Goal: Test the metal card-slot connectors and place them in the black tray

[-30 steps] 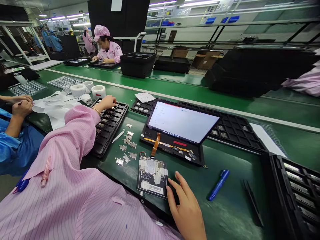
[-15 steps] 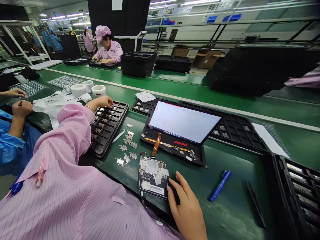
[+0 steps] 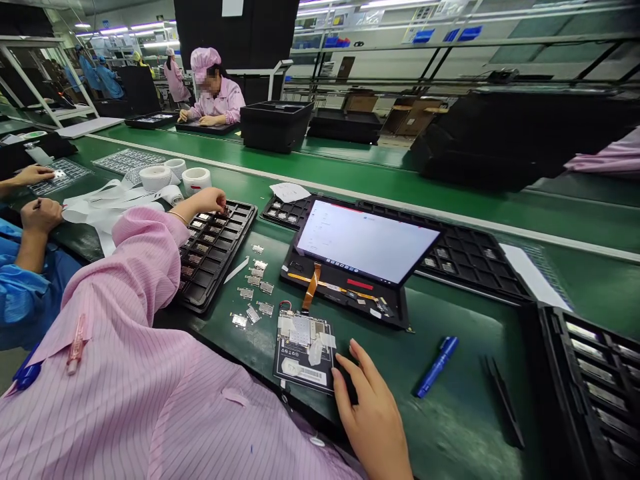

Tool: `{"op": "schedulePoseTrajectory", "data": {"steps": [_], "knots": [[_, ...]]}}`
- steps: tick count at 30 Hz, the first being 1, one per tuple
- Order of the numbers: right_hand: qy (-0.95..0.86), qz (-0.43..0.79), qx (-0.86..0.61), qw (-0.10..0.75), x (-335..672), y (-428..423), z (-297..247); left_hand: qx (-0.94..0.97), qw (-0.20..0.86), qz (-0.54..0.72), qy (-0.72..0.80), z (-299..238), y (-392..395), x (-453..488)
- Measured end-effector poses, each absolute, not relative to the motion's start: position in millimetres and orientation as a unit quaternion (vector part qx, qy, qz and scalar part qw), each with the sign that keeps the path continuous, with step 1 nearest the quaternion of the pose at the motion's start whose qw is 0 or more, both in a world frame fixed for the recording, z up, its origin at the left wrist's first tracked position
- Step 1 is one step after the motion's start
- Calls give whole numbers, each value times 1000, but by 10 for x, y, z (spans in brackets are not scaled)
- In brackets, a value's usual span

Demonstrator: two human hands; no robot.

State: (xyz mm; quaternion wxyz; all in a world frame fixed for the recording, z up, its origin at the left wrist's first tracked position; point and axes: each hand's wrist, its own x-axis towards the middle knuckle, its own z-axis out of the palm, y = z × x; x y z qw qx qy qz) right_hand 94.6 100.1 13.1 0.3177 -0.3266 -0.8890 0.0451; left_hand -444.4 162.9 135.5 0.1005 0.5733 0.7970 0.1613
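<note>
Two bare hands at counter. Right hand: fingers spread, released, just beside circuit board. Several metal shields lying loose between board and tray. Left hand: fingertips at tray, grip unclear. Upper slots filled, lower slots empty. Lit tablet beyond.

Figure as seen from my remote station: bright, even light from overhead fluorescent strips, soft shadow beneath the right hand, pale sheen on the green desk, wide-angle bowing toward the frame edges, mostly sharp.
</note>
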Motion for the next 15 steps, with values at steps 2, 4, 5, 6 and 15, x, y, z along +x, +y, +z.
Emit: {"op": "schedulePoseTrajectory", "data": {"steps": [2, 4, 5, 6, 15], "knots": [[-889, 46, -328, 317, 940, 994, 138, 571, 91, 201, 791, 1416, 1602, -4368], [-889, 46, -330, 313, 937, 987, 147, 580, 102, 231, 775, 1474, 1582, -4275], [-889, 46, -332, 311, 936, 984, 151, 586, 115, 239, 765, 1496, 1572, -4220], [-889, 47, -334, 309, 936, 982, 154, 593, 129, 244, 757, 1509, 1559, -4158], [-888, 52, -336, 310, 938, 992, 133, 650, 179, 181, 716, 1290, 1424, -3426]]}}
